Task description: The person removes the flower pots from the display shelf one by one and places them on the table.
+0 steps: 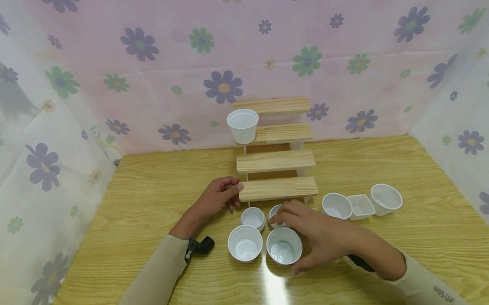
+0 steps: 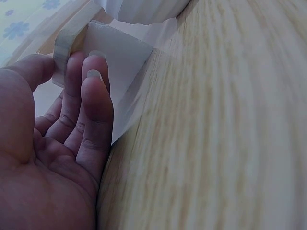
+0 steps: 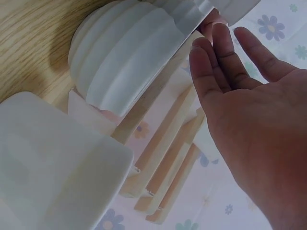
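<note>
My left hand (image 1: 222,193) pinches the left end of the lowest step (image 1: 278,188) of a wooden tiered stand, thumb on top and fingers below. Over the pots in front of the stand is my right hand (image 1: 317,233), its fingers loosely spread. Its thumb and fingers lie around a white pot (image 1: 284,247), and I cannot tell whether they touch it. Fingertips partly cover a small white bowl (image 1: 276,211) behind it. Beside these stand another white pot (image 1: 245,244) and a small bowl (image 1: 253,217). A ribbed white bowl (image 3: 127,55) is close by in the right wrist view.
A white pot (image 1: 243,126) stands at the left of the stand's third step. Right of the stand are a round white pot (image 1: 337,206), a square dish (image 1: 361,206) and a tilted-looking white pot (image 1: 386,198). Flowered cloth (image 1: 178,81) hangs behind the wooden table (image 1: 164,178).
</note>
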Tool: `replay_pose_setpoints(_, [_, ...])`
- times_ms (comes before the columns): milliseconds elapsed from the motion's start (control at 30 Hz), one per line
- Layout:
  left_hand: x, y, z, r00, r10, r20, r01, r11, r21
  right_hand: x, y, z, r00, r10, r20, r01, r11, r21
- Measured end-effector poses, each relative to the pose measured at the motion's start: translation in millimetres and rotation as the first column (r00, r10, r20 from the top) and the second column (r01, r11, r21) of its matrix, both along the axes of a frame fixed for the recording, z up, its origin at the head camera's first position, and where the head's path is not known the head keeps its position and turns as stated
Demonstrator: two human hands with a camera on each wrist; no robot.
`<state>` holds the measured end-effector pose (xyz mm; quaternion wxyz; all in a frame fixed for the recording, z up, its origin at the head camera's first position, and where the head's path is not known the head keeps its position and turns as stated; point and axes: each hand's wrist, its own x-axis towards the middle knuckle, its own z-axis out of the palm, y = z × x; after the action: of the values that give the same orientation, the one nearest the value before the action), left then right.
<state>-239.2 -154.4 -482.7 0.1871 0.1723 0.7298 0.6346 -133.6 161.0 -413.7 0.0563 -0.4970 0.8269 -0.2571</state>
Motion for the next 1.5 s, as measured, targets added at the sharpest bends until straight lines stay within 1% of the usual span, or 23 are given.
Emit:
replay_pose_setpoints(133, [-0.9,0,-0.8,1.0,0.004,0.008,-0.004,1.0,-0.001,-1.9,1,1.9,1.0,-0.008,0.027,0.008,1.0,0.001])
replay_pose_setpoints(233, [-1.5,-1,-1.6,1.0,0.005,0.013,-0.005,1.0,0.0,-2.9,1,3.0,0.999,-0.014,0.029,0.014,1.0,0.001])
replay_pose_setpoints(367, [-1.7,-1,-1.4,1.0,0.004,0.016,-0.004,1.0,-0.001,-5.0,-1,5.6,0.998,-0.048,0.03,0.048,0.999,-0.001])
replay_pose_setpoints(500, [-0.4,-2,0.5,1.0,0.006,0.007,-0.006,1.0,-0.009,-8.9,-4,8.6,0.996,-0.088,0.029,0.089,0.996,-0.029])
replay_pose_setpoints(700, [-0.4,-4,-0.3,1.0,0.01,0.005,-0.01,1.0,-0.013,-14.2,-6,11.0,0.994,-0.113,0.007,0.113,0.989,-0.094])
replay_pose_setpoints(900, [-0.8,-5,-1.1,1.0,0.005,-0.002,-0.005,1.0,-0.019,-18.5,-9,16.1,0.989,-0.145,-0.013,0.143,0.983,-0.117])
replay_pose_setpoints(1067, [-0.7,-4,-1.0,1.0,0.004,-0.001,-0.004,1.0,-0.021,-22.8,-12,22.9,0.983,-0.184,0.006,0.184,0.976,-0.118])
replay_pose_setpoints(1233, [-1.6,-3,-1.1,1.0,0.001,0.0,-0.001,1.0,-0.021,-27.9,-15,29.3,0.981,-0.195,0.016,0.196,0.973,-0.125])
replay_pose_setpoints(1500, [-2.4,-1,-0.2,1.0,0.007,0.015,-0.007,1.0,-0.026,-34.7,-19,39.3,0.979,-0.201,-0.012,0.197,0.968,-0.157])
